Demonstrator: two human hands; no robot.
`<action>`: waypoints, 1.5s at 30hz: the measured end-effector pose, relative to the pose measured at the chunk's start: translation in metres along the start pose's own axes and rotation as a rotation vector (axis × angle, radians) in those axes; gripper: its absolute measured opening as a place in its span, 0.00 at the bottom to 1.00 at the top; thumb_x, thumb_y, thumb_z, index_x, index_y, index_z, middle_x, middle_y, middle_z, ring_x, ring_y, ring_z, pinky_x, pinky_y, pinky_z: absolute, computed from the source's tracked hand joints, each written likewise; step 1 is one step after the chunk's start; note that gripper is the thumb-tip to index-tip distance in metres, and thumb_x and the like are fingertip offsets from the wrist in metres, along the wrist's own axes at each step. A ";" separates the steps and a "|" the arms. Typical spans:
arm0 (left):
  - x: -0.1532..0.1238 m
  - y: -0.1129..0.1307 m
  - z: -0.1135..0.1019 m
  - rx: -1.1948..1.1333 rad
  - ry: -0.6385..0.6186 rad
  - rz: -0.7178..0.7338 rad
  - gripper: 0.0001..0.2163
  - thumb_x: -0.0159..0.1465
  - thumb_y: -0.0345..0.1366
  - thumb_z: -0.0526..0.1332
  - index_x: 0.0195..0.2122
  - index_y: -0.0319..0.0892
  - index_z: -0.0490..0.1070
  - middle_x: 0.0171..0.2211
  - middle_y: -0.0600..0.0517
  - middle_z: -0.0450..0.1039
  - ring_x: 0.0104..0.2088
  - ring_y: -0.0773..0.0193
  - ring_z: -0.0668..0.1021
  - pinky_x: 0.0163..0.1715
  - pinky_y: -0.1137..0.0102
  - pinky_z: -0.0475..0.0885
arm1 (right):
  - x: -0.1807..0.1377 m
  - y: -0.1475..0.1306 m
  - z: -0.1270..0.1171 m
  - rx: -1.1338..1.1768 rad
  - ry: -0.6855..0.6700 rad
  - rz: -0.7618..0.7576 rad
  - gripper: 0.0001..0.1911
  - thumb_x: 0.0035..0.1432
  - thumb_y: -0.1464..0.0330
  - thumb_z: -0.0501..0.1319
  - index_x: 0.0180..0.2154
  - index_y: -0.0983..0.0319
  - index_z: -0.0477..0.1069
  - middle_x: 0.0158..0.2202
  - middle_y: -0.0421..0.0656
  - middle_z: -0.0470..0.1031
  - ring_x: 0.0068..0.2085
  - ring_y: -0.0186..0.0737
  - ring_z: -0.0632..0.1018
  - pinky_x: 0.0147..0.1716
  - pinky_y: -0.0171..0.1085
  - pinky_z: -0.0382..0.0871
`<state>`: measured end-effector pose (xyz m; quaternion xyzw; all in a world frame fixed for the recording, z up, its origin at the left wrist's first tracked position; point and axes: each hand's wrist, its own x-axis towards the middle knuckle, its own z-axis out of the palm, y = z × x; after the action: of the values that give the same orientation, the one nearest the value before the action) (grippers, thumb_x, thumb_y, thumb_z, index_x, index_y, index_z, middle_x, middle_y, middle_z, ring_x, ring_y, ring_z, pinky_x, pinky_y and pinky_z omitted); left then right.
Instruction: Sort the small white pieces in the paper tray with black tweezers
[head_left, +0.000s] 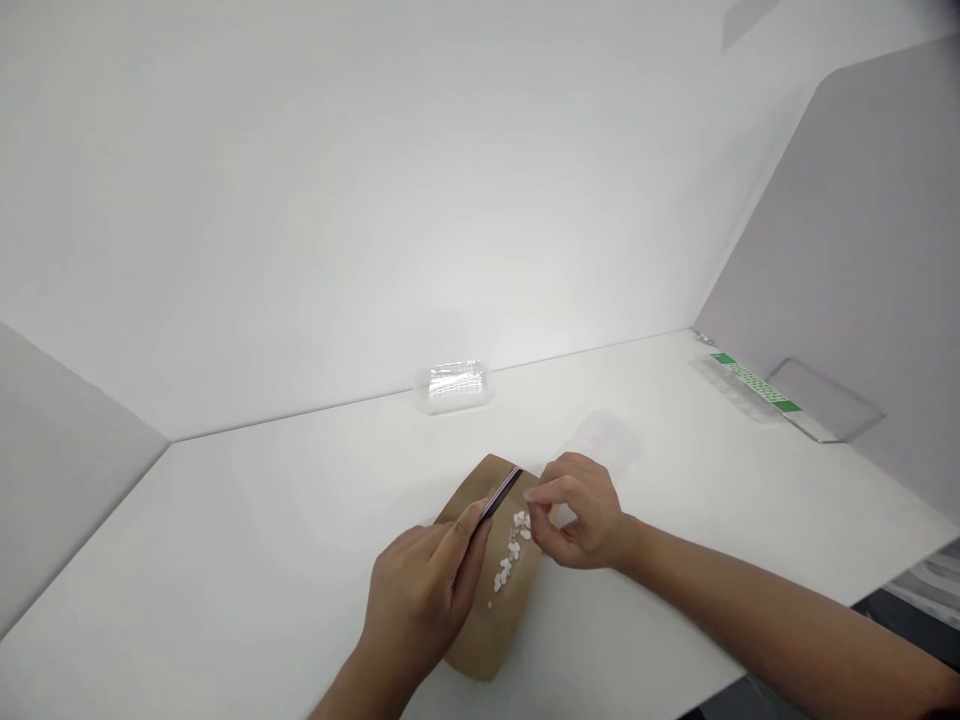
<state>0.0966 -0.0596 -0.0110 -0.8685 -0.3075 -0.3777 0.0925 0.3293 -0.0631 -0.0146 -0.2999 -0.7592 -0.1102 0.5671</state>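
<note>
My left hand (431, 590) is closed round a narrow dark strip (504, 490) with pale purplish lines along it, and the strip points away from me to the upper right. Beneath it lies a brown tray-like board (480, 645) with curved edges. A loose row of small white pieces (506, 568), shaped a bit like petals, lies on the board. My right hand (574, 510) is just beside the strip's far end, above the right edge of the board. Its thumb and forefinger are pinched together; what they hold, if anything, is too small to make out.
A clear plastic box (456, 388) stands by the back wall. Behind my right hand lies a translucent bag or sheet (600, 440). At the right, a clear packet with a green label (757, 383) lies near a metal wire frame (832, 440) against the grey partition (862, 250).
</note>
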 end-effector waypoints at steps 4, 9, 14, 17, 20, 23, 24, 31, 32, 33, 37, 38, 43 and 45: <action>0.000 0.000 -0.001 -0.019 -0.032 -0.011 0.14 0.72 0.34 0.60 0.58 0.45 0.71 0.27 0.58 0.78 0.23 0.68 0.76 0.25 0.71 0.65 | 0.002 0.000 -0.003 0.001 0.043 -0.003 0.18 0.55 0.80 0.58 0.46 0.56 0.67 0.24 0.33 0.70 0.22 0.32 0.70 0.22 0.34 0.61; 0.002 -0.001 0.000 -0.023 -0.016 0.007 0.13 0.73 0.34 0.58 0.57 0.44 0.72 0.26 0.58 0.77 0.22 0.68 0.75 0.26 0.71 0.66 | 0.002 0.001 -0.003 0.043 0.031 0.036 0.19 0.56 0.79 0.58 0.48 0.58 0.67 0.25 0.35 0.70 0.24 0.33 0.71 0.23 0.34 0.64; 0.003 -0.002 -0.001 -0.022 -0.013 0.005 0.11 0.73 0.34 0.59 0.54 0.43 0.73 0.24 0.58 0.76 0.21 0.68 0.75 0.24 0.71 0.65 | -0.002 0.003 0.000 0.065 0.024 0.051 0.19 0.57 0.80 0.58 0.49 0.59 0.67 0.27 0.36 0.70 0.26 0.33 0.71 0.24 0.34 0.65; 0.004 -0.002 -0.002 -0.024 -0.040 -0.011 0.10 0.73 0.34 0.58 0.53 0.43 0.73 0.24 0.58 0.75 0.21 0.68 0.75 0.23 0.71 0.64 | -0.001 0.005 -0.001 0.037 0.008 0.075 0.20 0.57 0.80 0.58 0.51 0.58 0.67 0.27 0.36 0.69 0.26 0.34 0.70 0.24 0.34 0.64; 0.004 -0.001 -0.003 -0.029 -0.045 -0.016 0.11 0.73 0.35 0.58 0.54 0.44 0.73 0.24 0.58 0.75 0.21 0.67 0.75 0.23 0.71 0.66 | 0.003 0.013 -0.006 -0.039 0.022 0.094 0.21 0.57 0.80 0.59 0.51 0.58 0.67 0.27 0.36 0.69 0.27 0.35 0.70 0.24 0.34 0.63; 0.003 -0.002 -0.003 -0.038 -0.040 -0.014 0.12 0.73 0.35 0.58 0.55 0.44 0.72 0.24 0.58 0.76 0.21 0.67 0.76 0.23 0.71 0.67 | 0.008 0.031 -0.013 -0.149 0.035 0.114 0.17 0.57 0.79 0.59 0.47 0.58 0.69 0.28 0.37 0.70 0.28 0.35 0.70 0.25 0.34 0.63; 0.002 -0.002 -0.003 -0.044 -0.046 -0.018 0.12 0.73 0.35 0.58 0.55 0.45 0.72 0.25 0.58 0.77 0.22 0.67 0.76 0.24 0.71 0.67 | 0.009 0.038 -0.017 -0.190 0.028 0.129 0.15 0.58 0.79 0.59 0.45 0.58 0.70 0.28 0.37 0.71 0.28 0.34 0.71 0.25 0.34 0.63; 0.002 -0.005 -0.003 -0.042 -0.090 -0.063 0.09 0.74 0.37 0.56 0.51 0.46 0.71 0.25 0.58 0.77 0.23 0.66 0.77 0.24 0.71 0.66 | 0.004 0.100 -0.049 -0.422 -0.044 0.502 0.08 0.60 0.71 0.57 0.40 0.59 0.75 0.33 0.39 0.75 0.33 0.35 0.75 0.31 0.34 0.65; 0.002 -0.005 -0.003 -0.047 -0.096 -0.072 0.08 0.74 0.38 0.56 0.51 0.46 0.71 0.25 0.58 0.76 0.23 0.66 0.76 0.23 0.72 0.66 | 0.001 0.109 -0.054 -0.445 -0.067 0.580 0.09 0.60 0.70 0.57 0.41 0.59 0.75 0.34 0.40 0.76 0.34 0.36 0.76 0.33 0.35 0.66; 0.003 -0.005 -0.003 -0.054 -0.102 -0.081 0.08 0.74 0.38 0.56 0.50 0.46 0.71 0.25 0.58 0.76 0.23 0.67 0.76 0.23 0.72 0.66 | -0.002 0.116 -0.057 -0.458 -0.098 0.674 0.10 0.61 0.69 0.57 0.41 0.58 0.75 0.36 0.40 0.77 0.36 0.37 0.77 0.35 0.35 0.67; 0.005 -0.005 -0.005 -0.050 -0.104 -0.086 0.08 0.74 0.38 0.56 0.49 0.46 0.72 0.24 0.58 0.76 0.23 0.67 0.77 0.23 0.73 0.65 | -0.013 0.137 -0.065 -0.459 -0.177 0.869 0.10 0.60 0.68 0.56 0.41 0.58 0.75 0.36 0.39 0.78 0.35 0.37 0.77 0.34 0.35 0.66; 0.005 -0.005 -0.005 -0.039 -0.106 -0.084 0.08 0.74 0.38 0.55 0.48 0.46 0.72 0.23 0.58 0.75 0.22 0.66 0.77 0.23 0.73 0.64 | -0.015 0.140 -0.065 -0.457 -0.192 0.883 0.10 0.60 0.68 0.56 0.41 0.57 0.75 0.35 0.39 0.78 0.33 0.37 0.76 0.33 0.35 0.66; 0.008 -0.006 -0.006 -0.038 -0.160 -0.132 0.10 0.74 0.40 0.54 0.48 0.46 0.74 0.23 0.58 0.74 0.22 0.67 0.76 0.23 0.74 0.63 | -0.020 0.143 -0.062 -0.487 -0.252 0.926 0.10 0.60 0.68 0.57 0.42 0.57 0.75 0.37 0.40 0.79 0.33 0.36 0.75 0.32 0.35 0.63; 0.008 -0.007 -0.006 -0.037 -0.156 -0.161 0.11 0.74 0.40 0.54 0.49 0.47 0.75 0.23 0.58 0.74 0.22 0.67 0.76 0.24 0.74 0.64 | -0.020 0.142 -0.061 -0.496 -0.279 0.927 0.11 0.61 0.68 0.57 0.43 0.57 0.75 0.38 0.40 0.79 0.34 0.36 0.75 0.33 0.35 0.62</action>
<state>0.0929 -0.0526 -0.0018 -0.8692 -0.3755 -0.3209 0.0214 0.4637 0.0118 -0.0372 -0.7399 -0.5666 0.0167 0.3623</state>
